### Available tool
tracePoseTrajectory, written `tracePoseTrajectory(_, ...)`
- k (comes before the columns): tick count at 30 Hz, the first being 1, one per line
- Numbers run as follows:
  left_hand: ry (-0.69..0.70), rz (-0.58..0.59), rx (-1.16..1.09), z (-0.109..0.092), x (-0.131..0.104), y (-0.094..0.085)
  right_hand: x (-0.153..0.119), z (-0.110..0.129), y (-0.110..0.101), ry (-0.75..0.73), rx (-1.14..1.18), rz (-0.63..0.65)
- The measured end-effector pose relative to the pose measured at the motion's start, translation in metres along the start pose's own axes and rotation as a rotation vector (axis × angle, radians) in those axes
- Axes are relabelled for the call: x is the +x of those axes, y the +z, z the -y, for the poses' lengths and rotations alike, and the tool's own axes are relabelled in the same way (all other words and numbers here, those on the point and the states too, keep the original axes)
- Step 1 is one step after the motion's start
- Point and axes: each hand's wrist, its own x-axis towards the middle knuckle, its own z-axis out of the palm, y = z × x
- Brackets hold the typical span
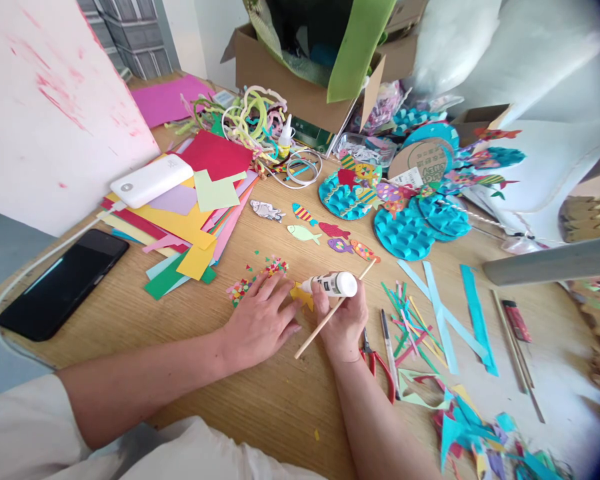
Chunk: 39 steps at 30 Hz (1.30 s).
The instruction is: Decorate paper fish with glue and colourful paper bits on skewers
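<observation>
My right hand [347,323] grips a white glue bottle [333,285], tipped with its nozzle end to the left. A thin wooden stick [319,328] is held in the same hand and slants across below the bottle. Under the nozzle lies a yellow paper piece [301,295], partly covered by my hands. My left hand [265,317] rests palm down beside it with the fingers apart; its fingertips are close to the paper. Small colourful paper bits [240,291] lie in a pile by the left fingers. Several paper fish [304,234] lie beyond my hands.
Coloured paper sheets [200,263], a power bank [153,181] and a phone [63,283] are on the left. Pliers [380,367], a craft knife [389,340], paper strips [414,327] and scraps [460,427] lie right. Blue egg-carton discs [405,233] and a cardboard box [280,80] stand behind.
</observation>
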Motion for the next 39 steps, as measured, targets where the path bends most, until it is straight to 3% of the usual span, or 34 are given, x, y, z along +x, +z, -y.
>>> tracePoseTrajectory(5,0.000,0.003,0.000,0.0008,-0.0005,0.0003,0.0001,0.0005,0.0000,-0.013,0.005,-0.014)
tracePoseTrajectory(13,-0.006,-0.019,-0.011,0.0006,-0.0013,0.0014,0.0012,-0.0015,-0.0020,0.018,-0.018,-0.144)
tracePoseTrajectory(32,0.002,0.010,-0.017,-0.0026,-0.0019,-0.0028,0.0030,0.0010,-0.0029,0.001,-0.019,-0.060)
tracePoseTrajectory(39,-0.002,0.009,-0.020,-0.0025,-0.0016,-0.0032,0.0016,-0.0015,-0.0022,0.075,-0.009,-0.066)
